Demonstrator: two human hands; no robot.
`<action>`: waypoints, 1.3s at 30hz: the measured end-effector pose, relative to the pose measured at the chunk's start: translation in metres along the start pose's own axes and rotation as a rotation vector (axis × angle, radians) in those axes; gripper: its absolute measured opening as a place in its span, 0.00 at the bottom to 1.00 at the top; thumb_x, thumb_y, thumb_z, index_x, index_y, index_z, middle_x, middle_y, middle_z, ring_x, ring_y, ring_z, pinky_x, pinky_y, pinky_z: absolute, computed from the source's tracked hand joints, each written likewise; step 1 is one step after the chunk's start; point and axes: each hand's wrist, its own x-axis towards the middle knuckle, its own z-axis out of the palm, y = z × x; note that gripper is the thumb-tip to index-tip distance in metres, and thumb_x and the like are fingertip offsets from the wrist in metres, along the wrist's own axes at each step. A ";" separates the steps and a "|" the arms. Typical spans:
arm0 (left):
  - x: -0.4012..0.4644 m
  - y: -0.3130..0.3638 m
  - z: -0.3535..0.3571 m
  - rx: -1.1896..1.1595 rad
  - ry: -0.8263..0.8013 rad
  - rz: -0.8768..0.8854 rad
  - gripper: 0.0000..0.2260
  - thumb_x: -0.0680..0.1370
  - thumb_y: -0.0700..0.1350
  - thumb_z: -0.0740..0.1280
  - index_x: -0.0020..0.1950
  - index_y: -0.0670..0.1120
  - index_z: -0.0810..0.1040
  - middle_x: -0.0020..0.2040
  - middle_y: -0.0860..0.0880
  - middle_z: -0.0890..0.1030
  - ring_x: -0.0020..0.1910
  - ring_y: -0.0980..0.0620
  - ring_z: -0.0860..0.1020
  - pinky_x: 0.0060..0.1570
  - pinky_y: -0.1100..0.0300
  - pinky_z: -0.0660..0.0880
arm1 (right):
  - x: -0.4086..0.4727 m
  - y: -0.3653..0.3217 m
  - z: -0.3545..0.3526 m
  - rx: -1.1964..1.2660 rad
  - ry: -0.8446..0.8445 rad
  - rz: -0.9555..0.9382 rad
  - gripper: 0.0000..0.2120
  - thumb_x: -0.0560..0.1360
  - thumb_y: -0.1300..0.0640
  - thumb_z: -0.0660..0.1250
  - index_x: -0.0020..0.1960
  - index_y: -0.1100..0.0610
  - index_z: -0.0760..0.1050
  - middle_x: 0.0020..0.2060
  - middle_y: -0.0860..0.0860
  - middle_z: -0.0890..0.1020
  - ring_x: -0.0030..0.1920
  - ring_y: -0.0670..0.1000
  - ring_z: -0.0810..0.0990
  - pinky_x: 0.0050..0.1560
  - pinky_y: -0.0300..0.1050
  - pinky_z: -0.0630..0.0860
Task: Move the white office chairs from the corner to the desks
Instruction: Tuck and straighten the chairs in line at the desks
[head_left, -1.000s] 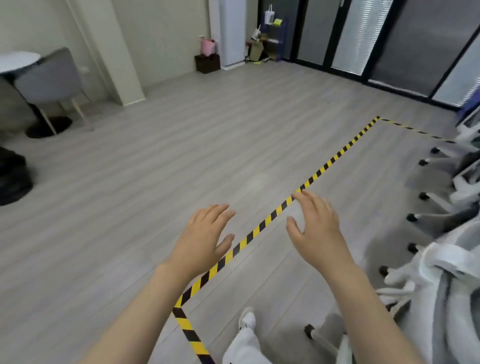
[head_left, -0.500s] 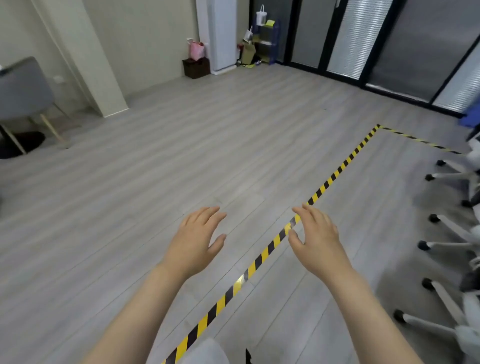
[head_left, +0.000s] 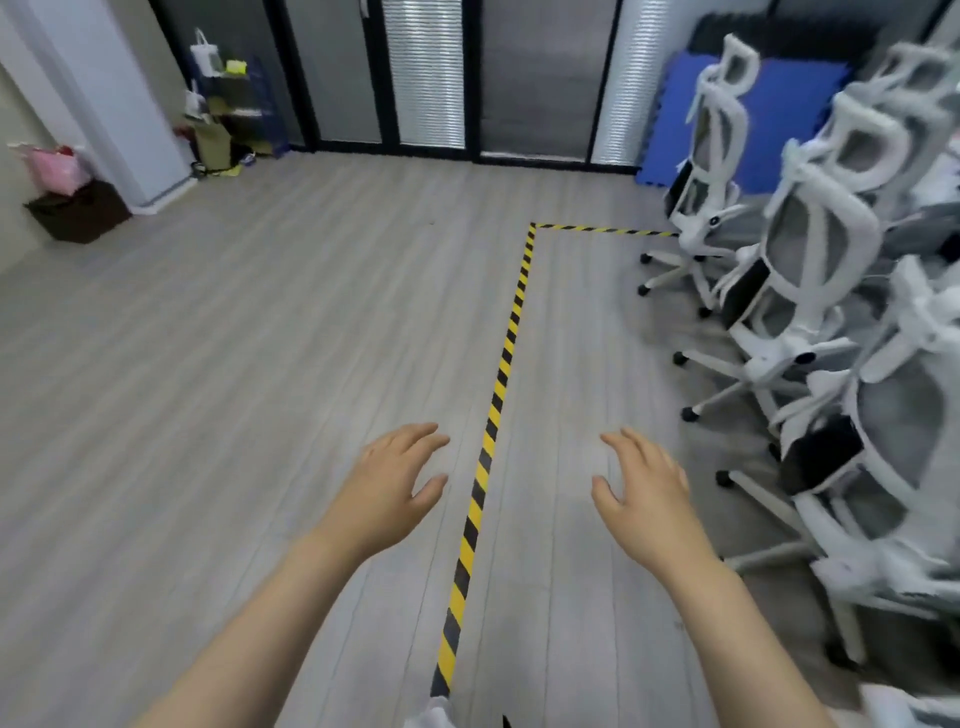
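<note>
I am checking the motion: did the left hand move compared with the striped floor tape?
Yes. The left hand now lies wholly left of the striped tape; earlier it overlapped it.

Bare office room with a grey plank floor and dark-framed glass along the far wall.

Yellow-and-black tape (head_left: 511, 332) runs up the floor (head_left: 260, 338), then turns right at a corner. White blinds (head_left: 423, 73) hang behind the glass panels (head_left: 535, 78). A blue mat (head_left: 670, 130) leans at the far right. At the far left stands a white column (head_left: 119, 98), with a dark box (head_left: 78, 213) holding a pink bag (head_left: 52, 166) at its foot, and a cluttered small shelf (head_left: 234, 104) beside it. The light is even and soft.
</note>
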 end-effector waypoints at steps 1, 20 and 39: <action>0.027 0.002 -0.001 0.003 -0.017 0.047 0.20 0.80 0.54 0.61 0.72 0.52 0.69 0.73 0.53 0.67 0.73 0.53 0.63 0.72 0.55 0.58 | 0.008 0.007 -0.005 -0.005 0.019 0.049 0.23 0.78 0.53 0.62 0.73 0.53 0.65 0.72 0.52 0.67 0.73 0.54 0.62 0.74 0.51 0.55; 0.351 0.335 0.112 -0.143 -0.176 0.798 0.20 0.80 0.52 0.61 0.71 0.51 0.69 0.73 0.53 0.67 0.74 0.53 0.62 0.71 0.57 0.56 | 0.062 0.265 -0.163 0.035 0.403 0.613 0.22 0.78 0.54 0.63 0.72 0.54 0.67 0.72 0.51 0.67 0.73 0.53 0.62 0.74 0.53 0.59; 0.470 0.714 0.187 -0.101 -0.207 1.545 0.22 0.79 0.54 0.61 0.72 0.50 0.68 0.74 0.52 0.66 0.73 0.50 0.62 0.71 0.55 0.55 | 0.054 0.479 -0.294 0.041 0.698 0.994 0.23 0.79 0.50 0.61 0.73 0.50 0.64 0.73 0.48 0.65 0.74 0.49 0.59 0.75 0.55 0.58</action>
